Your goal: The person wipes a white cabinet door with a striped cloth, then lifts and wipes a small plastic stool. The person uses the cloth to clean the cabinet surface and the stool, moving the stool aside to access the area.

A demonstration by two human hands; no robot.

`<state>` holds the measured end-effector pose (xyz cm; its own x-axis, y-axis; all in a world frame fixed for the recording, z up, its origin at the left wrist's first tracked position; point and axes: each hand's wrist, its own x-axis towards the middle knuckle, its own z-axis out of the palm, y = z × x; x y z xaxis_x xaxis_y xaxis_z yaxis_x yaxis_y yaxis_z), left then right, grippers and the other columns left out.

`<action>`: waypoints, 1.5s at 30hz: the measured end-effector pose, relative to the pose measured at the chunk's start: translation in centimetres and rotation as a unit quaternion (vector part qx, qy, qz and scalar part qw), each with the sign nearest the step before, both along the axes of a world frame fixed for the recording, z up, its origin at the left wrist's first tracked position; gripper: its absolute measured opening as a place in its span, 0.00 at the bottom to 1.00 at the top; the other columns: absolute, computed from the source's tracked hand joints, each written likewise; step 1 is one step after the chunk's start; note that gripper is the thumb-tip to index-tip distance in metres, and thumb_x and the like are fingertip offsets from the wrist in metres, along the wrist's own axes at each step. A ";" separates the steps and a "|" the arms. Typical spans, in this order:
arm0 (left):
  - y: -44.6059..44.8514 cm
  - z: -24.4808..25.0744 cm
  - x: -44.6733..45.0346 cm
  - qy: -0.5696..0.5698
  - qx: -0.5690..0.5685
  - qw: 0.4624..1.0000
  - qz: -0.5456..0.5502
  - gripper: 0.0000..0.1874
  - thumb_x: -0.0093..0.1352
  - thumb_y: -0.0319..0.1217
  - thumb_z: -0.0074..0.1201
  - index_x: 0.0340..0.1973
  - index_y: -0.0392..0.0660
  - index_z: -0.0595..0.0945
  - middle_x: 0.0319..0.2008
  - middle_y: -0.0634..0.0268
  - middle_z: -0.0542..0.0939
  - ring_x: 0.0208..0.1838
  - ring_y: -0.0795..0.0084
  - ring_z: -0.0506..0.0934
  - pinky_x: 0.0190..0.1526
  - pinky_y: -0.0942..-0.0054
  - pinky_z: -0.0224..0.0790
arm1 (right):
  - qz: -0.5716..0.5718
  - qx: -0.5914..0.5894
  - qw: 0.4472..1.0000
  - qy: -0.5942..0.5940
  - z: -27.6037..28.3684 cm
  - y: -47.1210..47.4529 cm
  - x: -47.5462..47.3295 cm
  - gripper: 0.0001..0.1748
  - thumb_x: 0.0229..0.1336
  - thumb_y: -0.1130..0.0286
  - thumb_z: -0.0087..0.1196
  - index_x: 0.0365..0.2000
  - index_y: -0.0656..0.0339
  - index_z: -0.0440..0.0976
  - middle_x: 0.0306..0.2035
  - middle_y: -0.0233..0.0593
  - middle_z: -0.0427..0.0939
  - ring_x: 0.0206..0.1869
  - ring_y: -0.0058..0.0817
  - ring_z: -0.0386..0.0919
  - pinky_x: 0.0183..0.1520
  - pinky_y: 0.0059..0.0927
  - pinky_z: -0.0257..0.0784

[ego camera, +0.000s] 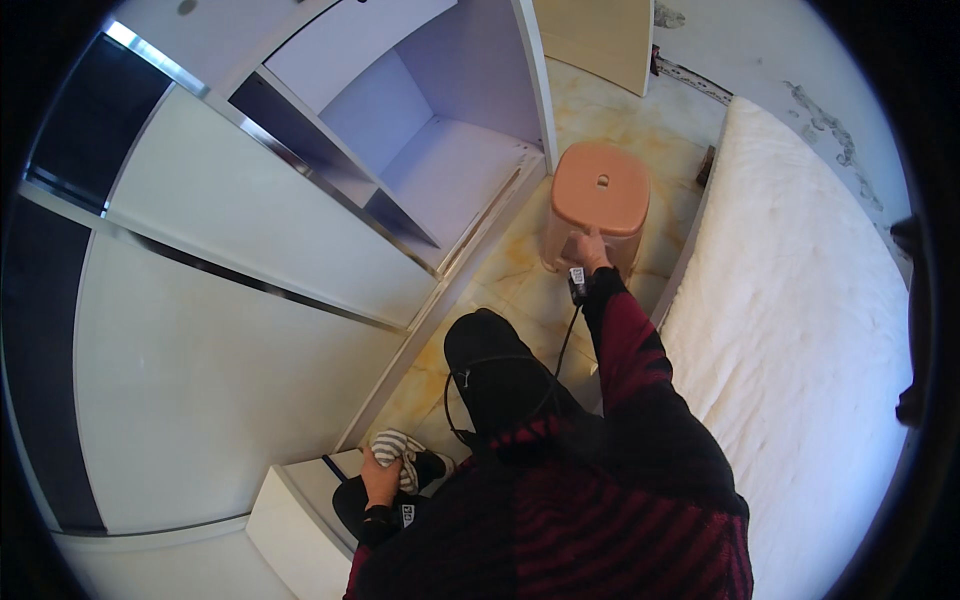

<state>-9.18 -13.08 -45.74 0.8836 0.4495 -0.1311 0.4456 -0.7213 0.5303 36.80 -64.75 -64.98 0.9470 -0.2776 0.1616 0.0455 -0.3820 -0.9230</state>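
A salmon-pink plastic stool (600, 184) with a small hole in its seat stands on the marbled tile floor. My right hand (591, 249) is at the near edge of the seat, its fingers against the rim; part of the fingers is hard to make out. Low on the left, my left hand (381, 477) grips a grey-and-white striped cloth (390, 448), held beside my knee. Each wrist bears a small device with a printed tag, and a black cable runs from the right one.
An open wardrobe compartment (457, 172) and sliding wardrobe doors (225, 202) line the left side. A bed with a fluffy white cover (787, 300) stands at the right. A white cabinet (300, 517) is at lower left, and a cream door (600, 41) at the top.
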 end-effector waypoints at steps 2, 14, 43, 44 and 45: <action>0.0 -0.2 0.2 -0.005 0.001 1.000 -0.009 0.25 0.61 0.37 0.67 0.48 0.39 0.75 0.41 0.36 0.83 0.49 0.32 0.80 0.48 0.47 0.74 | 0.016 -0.081 0.996 -0.022 -0.5 -2.0 1.9 0.28 0.57 0.62 0.62 0.53 0.73 0.75 0.49 0.57 0.82 0.49 0.42 0.82 0.51 0.39 0.78; 0.4 -0.3 1.4 -0.058 -0.042 0.997 0.028 0.26 0.63 0.40 0.69 0.50 0.37 0.77 0.43 0.41 0.84 0.49 0.41 0.83 0.50 0.53 0.74 | 0.192 0.354 0.873 0.275 12.8 3.6 -4.7 0.17 0.68 0.59 0.60 0.49 0.61 0.78 0.47 0.36 0.79 0.50 0.35 0.82 0.49 0.38 0.80; -5.4 11.8 2.7 -0.176 -0.105 0.968 -0.146 0.50 0.71 0.46 0.64 0.76 0.34 0.54 0.74 0.39 0.62 0.77 0.48 0.62 0.76 0.56 0.54 | 0.602 0.220 0.755 0.136 32.5 27.6 -21.2 0.26 0.64 0.58 0.67 0.57 0.63 0.79 0.50 0.33 0.84 0.51 0.22 0.80 0.56 0.28 0.76; -4.0 11.0 2.3 -0.181 -0.045 0.969 -0.163 0.50 0.71 0.45 0.65 0.78 0.37 0.54 0.75 0.38 0.62 0.77 0.43 0.62 0.75 0.53 0.55 | 0.571 0.240 0.778 0.108 32.4 26.4 -20.1 0.25 0.65 0.58 0.67 0.56 0.64 0.79 0.50 0.34 0.84 0.50 0.22 0.81 0.55 0.28 0.76; -2.6 9.9 1.9 -0.142 -0.034 0.978 -0.148 0.49 0.71 0.46 0.65 0.77 0.38 0.55 0.74 0.38 0.63 0.77 0.42 0.62 0.75 0.53 0.55 | 0.535 0.257 0.800 0.087 32.1 25.1 -19.0 0.25 0.65 0.58 0.66 0.55 0.64 0.80 0.49 0.34 0.85 0.49 0.22 0.81 0.54 0.28 0.77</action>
